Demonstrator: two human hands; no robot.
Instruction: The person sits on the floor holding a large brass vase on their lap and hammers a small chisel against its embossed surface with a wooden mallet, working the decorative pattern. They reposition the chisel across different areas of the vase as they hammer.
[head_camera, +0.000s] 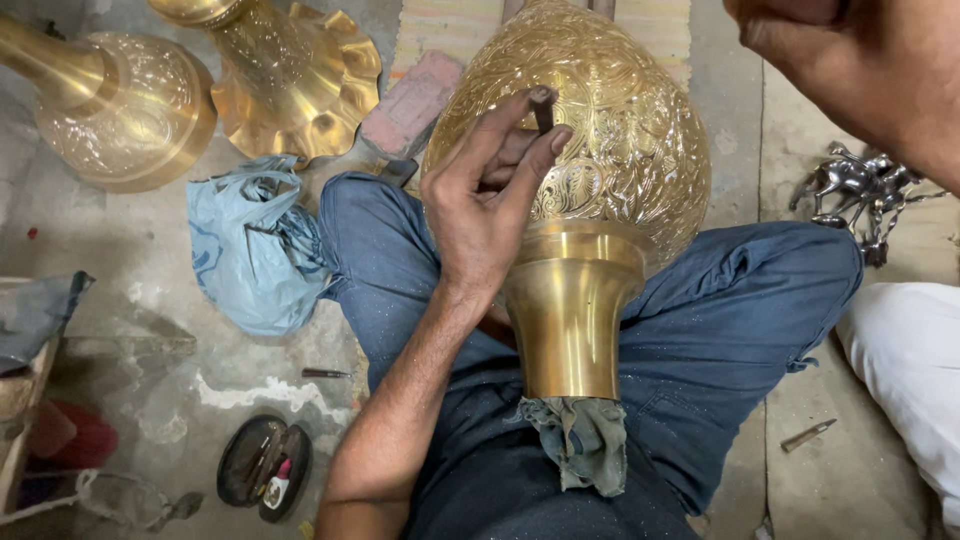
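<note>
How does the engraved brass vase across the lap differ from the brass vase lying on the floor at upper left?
The large engraved brass vase rests on the person's lap, its plain neck toward the body; the smaller brass vase lies untouched on the concrete floor, its neck pointing off to the left. The left hand holds a dark punch to the lap vase. Only its mouth holds grey cloth. Both are golden, patterned and on their sides.

Soft, even daylight; glare on the brass vessel (600, 130); upper-right hand (850, 70) blurred.
</note>
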